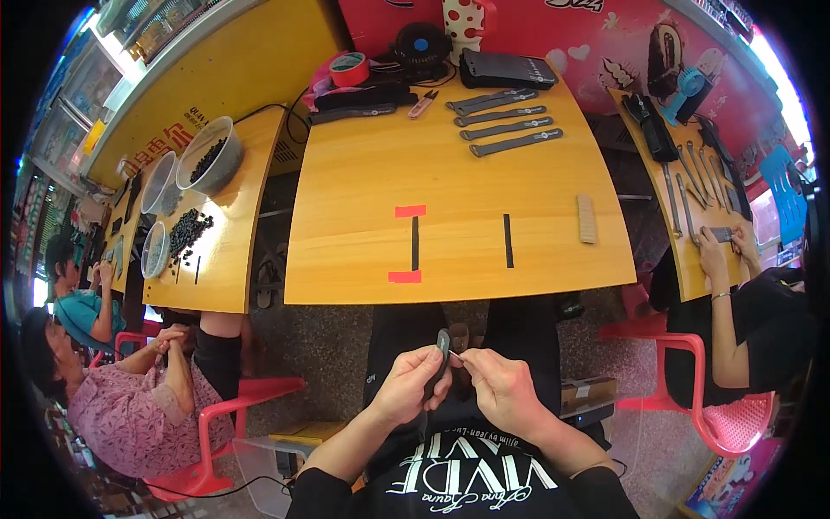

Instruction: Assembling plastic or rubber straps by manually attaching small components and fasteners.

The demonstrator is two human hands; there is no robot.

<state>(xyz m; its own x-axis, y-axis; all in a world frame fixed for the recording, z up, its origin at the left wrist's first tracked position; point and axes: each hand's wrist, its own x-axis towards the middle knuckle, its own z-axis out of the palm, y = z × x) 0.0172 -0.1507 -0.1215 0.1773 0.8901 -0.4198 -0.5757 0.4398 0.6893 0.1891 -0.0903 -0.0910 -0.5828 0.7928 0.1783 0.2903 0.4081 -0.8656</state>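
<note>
While our left hand (410, 379) holds a dark strap (443, 340) in a closed grip, our right hand (503, 386) pinches a thin pale piece (456, 354) right beside it!

This looks like a small dessert shop doubling as a workroom — dessert pictures (666, 56) decorate its pink wall (380, 30), and pink plastic chairs (731, 424) stand by wooden tables (372, 182). These carry workshop things: clear tubs (228, 164), loose black parts (188, 233), red tape (349, 74), snips (421, 106) — and people (121, 406) sit at neighbouring ones.
</note>
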